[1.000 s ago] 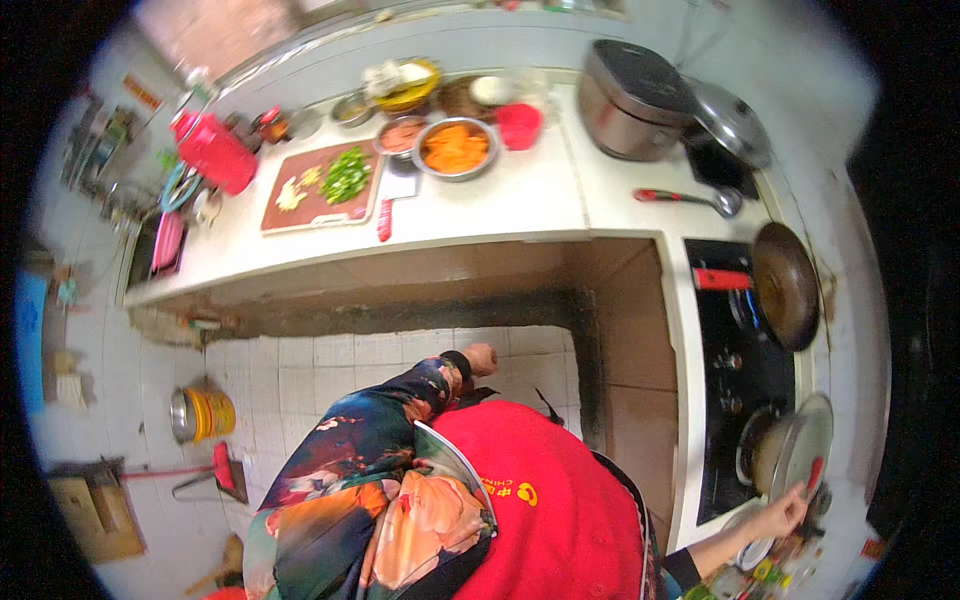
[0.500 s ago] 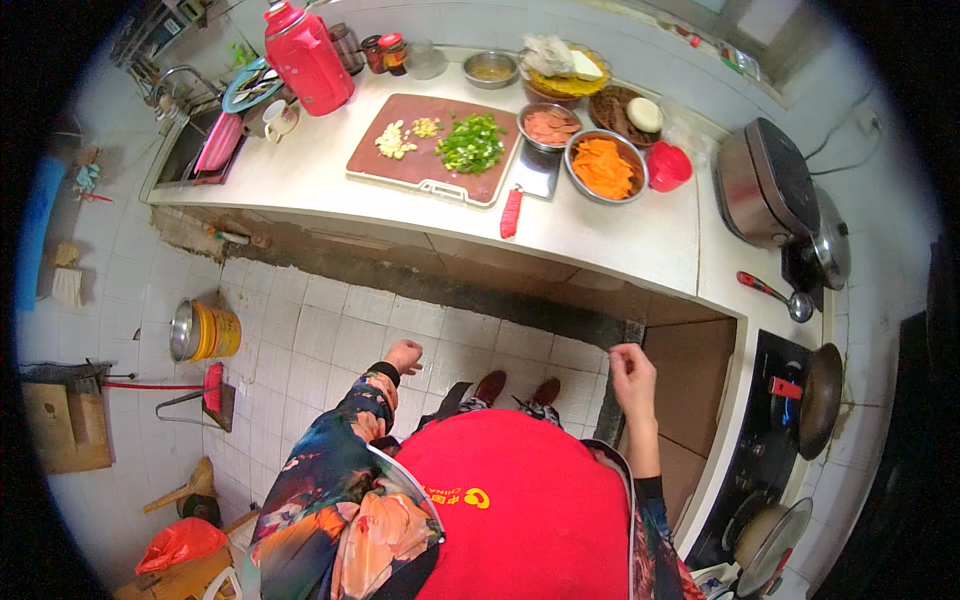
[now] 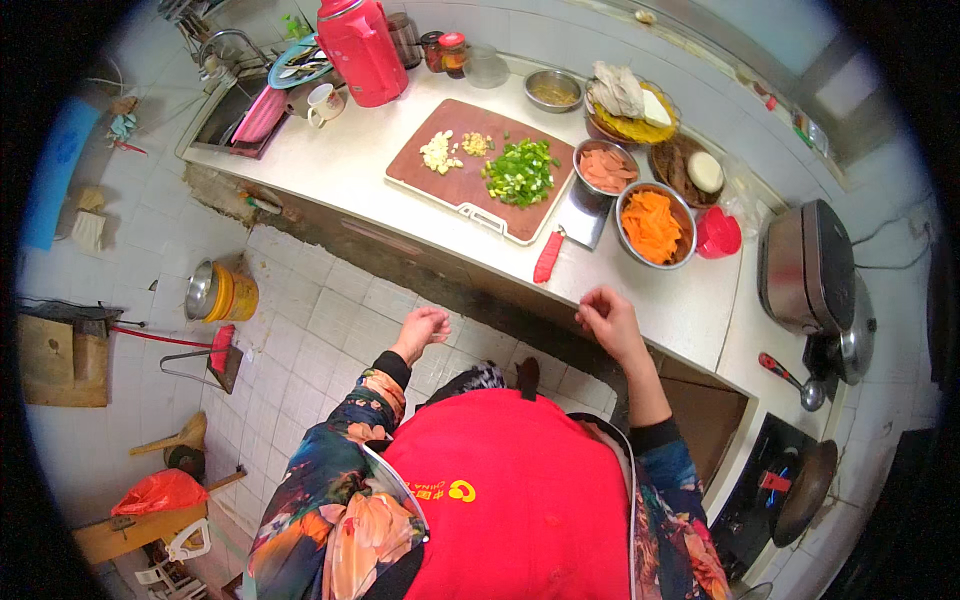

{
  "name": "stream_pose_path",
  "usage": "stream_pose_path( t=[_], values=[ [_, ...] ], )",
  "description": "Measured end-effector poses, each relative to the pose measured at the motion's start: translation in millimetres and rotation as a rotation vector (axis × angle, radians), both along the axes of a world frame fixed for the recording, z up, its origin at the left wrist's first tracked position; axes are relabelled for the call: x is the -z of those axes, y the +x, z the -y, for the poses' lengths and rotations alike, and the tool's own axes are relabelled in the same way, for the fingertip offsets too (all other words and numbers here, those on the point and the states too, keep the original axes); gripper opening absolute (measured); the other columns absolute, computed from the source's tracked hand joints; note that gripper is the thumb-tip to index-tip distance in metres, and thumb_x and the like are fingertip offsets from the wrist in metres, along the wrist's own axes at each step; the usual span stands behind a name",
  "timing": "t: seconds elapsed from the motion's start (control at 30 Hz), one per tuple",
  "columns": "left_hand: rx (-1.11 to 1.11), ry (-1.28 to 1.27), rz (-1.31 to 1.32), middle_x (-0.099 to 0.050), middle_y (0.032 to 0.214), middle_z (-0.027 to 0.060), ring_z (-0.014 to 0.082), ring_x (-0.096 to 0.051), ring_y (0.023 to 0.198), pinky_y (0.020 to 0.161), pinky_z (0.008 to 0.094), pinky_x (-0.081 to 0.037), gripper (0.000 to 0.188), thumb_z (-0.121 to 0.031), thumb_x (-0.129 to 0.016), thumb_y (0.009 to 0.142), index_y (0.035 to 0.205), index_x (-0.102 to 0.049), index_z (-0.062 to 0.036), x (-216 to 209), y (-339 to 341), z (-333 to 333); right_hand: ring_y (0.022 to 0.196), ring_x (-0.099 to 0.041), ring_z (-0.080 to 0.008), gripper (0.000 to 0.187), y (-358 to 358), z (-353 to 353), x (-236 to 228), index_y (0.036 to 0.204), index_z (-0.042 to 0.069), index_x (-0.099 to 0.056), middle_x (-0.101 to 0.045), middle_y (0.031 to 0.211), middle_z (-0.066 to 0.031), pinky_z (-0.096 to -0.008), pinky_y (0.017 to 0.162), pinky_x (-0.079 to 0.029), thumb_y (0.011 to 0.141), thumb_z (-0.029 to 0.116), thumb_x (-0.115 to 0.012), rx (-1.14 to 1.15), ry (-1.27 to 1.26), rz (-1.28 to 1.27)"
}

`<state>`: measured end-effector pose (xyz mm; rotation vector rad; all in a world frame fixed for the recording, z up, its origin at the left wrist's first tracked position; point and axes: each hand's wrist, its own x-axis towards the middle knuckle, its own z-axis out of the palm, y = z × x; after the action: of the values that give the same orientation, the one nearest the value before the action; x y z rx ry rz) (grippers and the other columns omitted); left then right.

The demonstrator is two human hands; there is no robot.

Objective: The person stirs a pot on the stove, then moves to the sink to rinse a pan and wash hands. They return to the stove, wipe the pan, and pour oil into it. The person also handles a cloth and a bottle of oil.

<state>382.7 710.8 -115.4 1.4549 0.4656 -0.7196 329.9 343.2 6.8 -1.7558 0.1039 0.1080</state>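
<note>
My left hand (image 3: 425,332) hangs over the floor in front of the counter, fingers loosely curled, nothing in it. Just off the counter's front edge is my right hand (image 3: 612,322), also curled and empty, with the red-handled cleaver (image 3: 548,257) nearest it. A brown cutting board (image 3: 420,168) bears chopped garlic (image 3: 440,152), a small pale-yellow minced heap (image 3: 476,144) and chopped green onion (image 3: 520,172). Beside it stand a metal bowl of orange slices (image 3: 651,227), probably carrot, and a bowl of pink slices (image 3: 606,168). The cleaver's blade lies partly under these bowls' edges.
A red thermos (image 3: 362,55), a mug (image 3: 323,103) and the sink (image 3: 225,120) are at the left. Rightward stand a red cup (image 3: 717,234), a rice cooker (image 3: 812,268), a ladle (image 3: 795,382) and a stove (image 3: 755,480) with a wok (image 3: 806,490). Yellow buckets (image 3: 235,292) stand lower left.
Both my hands have risen toward the counter, still empty. My view has turned, so the counter's things sit lower and farther right. A foot has moved forward.
</note>
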Motion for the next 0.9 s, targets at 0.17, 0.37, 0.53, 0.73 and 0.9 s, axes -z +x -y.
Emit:
stream_pose_path(
  t=[0.17,0.37,0.53,0.73,0.9],
  values=[
    [-0.065,-0.298,0.017,-0.063,0.081,0.0047,0.0156,-0.063,0.074,0.066,0.0297,-0.054,0.011,-0.013,-0.052,0.092,0.095,-0.059,-0.0055,-64,48,32,0.069,-0.063,-0.0142,0.016,125,-35,-26,0.093,-0.002,-0.054,-0.062,0.084,-0.0079,-0.025,0.059,-0.05,0.082,0.006,-0.06,-0.097,0.14,0.112],
    [0.056,-0.385,-0.063,-0.063,0.086,0.0074,0.0171,-0.064,0.076,0.066,0.0294,-0.054,0.014,-0.012,-0.051,0.092,0.099,-0.058,-0.0024,-91,105,22,0.081,-0.065,-0.0198,0.037,266,-90,-7,0.106,-0.005,-0.052,-0.062,0.095,-0.0144,-0.0316,0.067,-0.053,0.074,0.008,-0.066,-0.012,0.113,-0.002],
    [0.173,-0.333,-0.099,-0.062,0.09,0.0077,0.0168,-0.061,0.078,0.068,0.0282,-0.051,0.017,-0.014,-0.051,0.091,0.101,-0.059,-0.0026,-94,161,-14,0.087,-0.064,-0.0275,0.052,357,-123,43,0.109,-0.008,-0.05,-0.057,0.105,-0.0222,-0.0325,0.065,-0.054,0.07,0.018,-0.072,0.117,-0.459,-0.157],
    [0.172,-0.434,-0.21,-0.061,0.09,0.0077,0.0166,-0.061,0.078,0.069,0.0284,-0.051,0.017,-0.012,-0.049,0.091,0.104,-0.057,-0.0024,-90,211,-62,0.111,-0.05,-0.0401,0.08,378,-186,38,0.123,-0.007,-0.037,-0.041,0.124,-0.0314,-0.0409,0.094,-0.044,0.066,0.034,-0.077,0.45,-0.723,-0.374],
    [0.179,-0.523,-0.263,-0.061,0.091,0.0074,0.0166,-0.06,0.08,0.07,0.0297,-0.051,0.017,-0.012,-0.05,0.091,0.103,-0.056,-0.0025,-81,240,-76,0.096,-0.058,-0.0373,0.048,386,-182,61,0.099,0.004,-0.058,-0.059,0.099,-0.0223,-0.0407,0.083,-0.048,0.064,0.03,-0.077,0.498,-0.853,-0.268]
  ],
)
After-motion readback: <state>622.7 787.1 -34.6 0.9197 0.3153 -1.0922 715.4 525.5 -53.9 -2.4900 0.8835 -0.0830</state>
